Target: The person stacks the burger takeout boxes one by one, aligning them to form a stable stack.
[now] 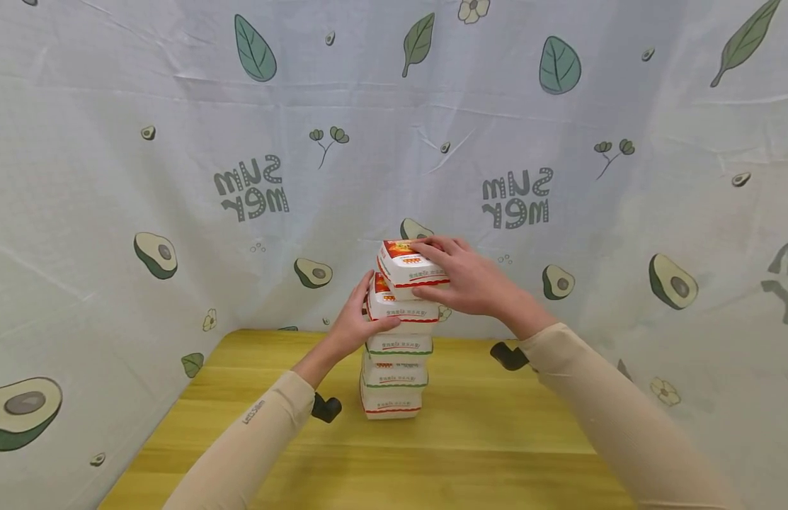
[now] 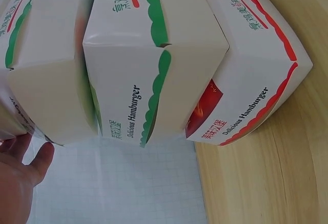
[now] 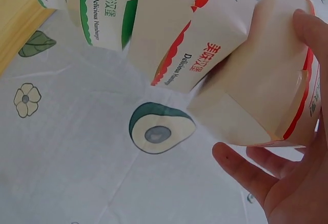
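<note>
A tall stack of white cardboard hamburger boxes stands on the table, its bottom box (image 1: 392, 405) edged in red, the middle boxes (image 1: 398, 346) in green. My right hand (image 1: 471, 280) grips the topmost box (image 1: 414, 275), thumb on the near side and fingers over its top. That red-edged box sits tilted and turned on the one below, as the right wrist view shows. Around the second box from the top (image 1: 403, 312), also red-edged, my left hand (image 1: 354, 322) is placed, thumb in front and fingers at its left side. The stack leans slightly right toward its top.
The yellow wood-grain table (image 1: 495, 432) extends around the stack. Behind it hangs a pale curtain (image 1: 381, 184) printed with avocados and leaves. Black wrist-camera parts show below the left sleeve (image 1: 326, 408) and beside the right sleeve (image 1: 508, 355).
</note>
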`<state>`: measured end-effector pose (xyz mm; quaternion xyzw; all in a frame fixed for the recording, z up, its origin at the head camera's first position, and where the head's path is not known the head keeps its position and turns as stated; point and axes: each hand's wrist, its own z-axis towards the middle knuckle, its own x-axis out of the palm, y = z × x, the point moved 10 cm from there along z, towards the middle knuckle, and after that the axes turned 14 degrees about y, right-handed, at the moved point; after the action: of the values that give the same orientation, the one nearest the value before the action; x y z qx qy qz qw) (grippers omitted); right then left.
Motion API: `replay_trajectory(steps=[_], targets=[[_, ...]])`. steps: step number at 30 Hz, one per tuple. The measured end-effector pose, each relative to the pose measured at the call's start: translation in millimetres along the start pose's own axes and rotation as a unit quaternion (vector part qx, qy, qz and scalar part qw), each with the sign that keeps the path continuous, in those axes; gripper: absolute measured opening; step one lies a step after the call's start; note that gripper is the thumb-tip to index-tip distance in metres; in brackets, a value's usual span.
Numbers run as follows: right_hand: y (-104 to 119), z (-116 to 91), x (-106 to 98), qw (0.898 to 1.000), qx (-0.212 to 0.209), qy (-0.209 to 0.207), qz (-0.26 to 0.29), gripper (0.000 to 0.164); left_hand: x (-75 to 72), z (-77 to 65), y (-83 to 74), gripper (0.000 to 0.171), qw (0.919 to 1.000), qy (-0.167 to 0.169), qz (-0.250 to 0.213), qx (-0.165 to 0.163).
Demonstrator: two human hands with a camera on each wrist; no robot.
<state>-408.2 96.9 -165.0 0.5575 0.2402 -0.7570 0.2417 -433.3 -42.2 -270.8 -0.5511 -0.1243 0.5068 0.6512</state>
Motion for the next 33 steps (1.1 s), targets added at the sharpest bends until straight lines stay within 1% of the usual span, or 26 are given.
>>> replay_trajectory(steps=[6,15,23,27,33], targets=[[4,5,0,1.0,0.0,-0.008,-0.008,0.076,0.5,1.1,-0.6,0.096,0.9999,0.002,-0.011,0.011],[15,13,0,1.0,-0.008,-0.016,-0.012,0.078,3.4,4.0,-7.0,0.091,0.998,0.009,-0.031,0.055],[18,16,1,1.0,0.006,-0.008,-0.019,0.079,2.3,3.5,-6.0,0.089,0.9975,0.005,-0.036,0.06],[20,17,2,1.0,0.007,-0.003,-0.025,0.08,1.9,2.0,-4.3,0.09,0.9977,0.004,-0.038,0.057],[21,17,1,1.0,0.003,-0.01,-0.023,0.081,1.8,2.4,-5.6,0.088,0.9971,0.006,-0.043,0.062]])
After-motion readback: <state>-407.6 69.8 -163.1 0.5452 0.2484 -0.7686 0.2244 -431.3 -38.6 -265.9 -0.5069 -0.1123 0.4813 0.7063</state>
